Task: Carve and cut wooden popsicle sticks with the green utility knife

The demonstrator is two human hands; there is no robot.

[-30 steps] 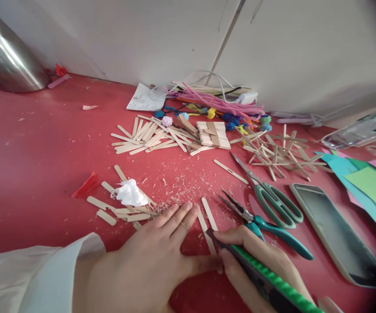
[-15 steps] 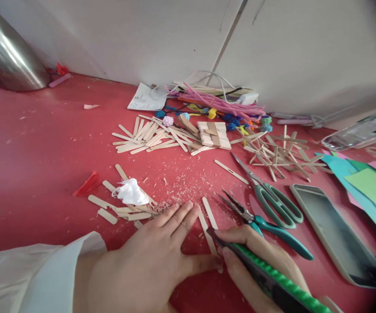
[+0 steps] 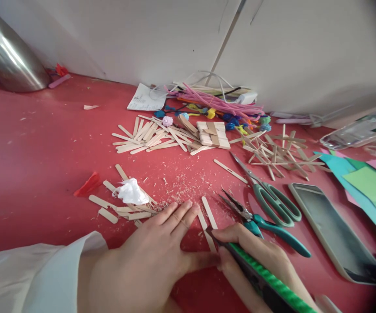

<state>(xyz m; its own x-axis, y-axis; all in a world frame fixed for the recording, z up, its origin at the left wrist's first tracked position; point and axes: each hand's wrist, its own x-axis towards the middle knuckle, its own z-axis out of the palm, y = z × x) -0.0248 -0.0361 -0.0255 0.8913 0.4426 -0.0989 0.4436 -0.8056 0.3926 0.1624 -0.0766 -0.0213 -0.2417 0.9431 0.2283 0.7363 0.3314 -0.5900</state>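
Observation:
My left hand (image 3: 149,256) lies flat on the red table (image 3: 38,156), fingers spread, pressing on a wooden craft stick (image 3: 205,228). My right hand (image 3: 256,256) grips a green and black utility knife (image 3: 262,278) whose tip touches that stick. A second loose stick (image 3: 209,212) lies just beyond it, amid wood shavings. More cut sticks and a crumpled white tissue (image 3: 130,192) sit to the left of my fingers.
Pliers (image 3: 240,213) and green scissors (image 3: 269,195) lie right of the knife, then a phone (image 3: 331,230) and coloured paper (image 3: 367,182). Piles of sticks (image 3: 162,137), pipe cleaners (image 3: 214,102) and pompoms line the wall. A metal cylinder (image 3: 5,52) stands far left.
My right hand and the knife have shifted slightly to the left along the stick. My left hand stays pressed in place.

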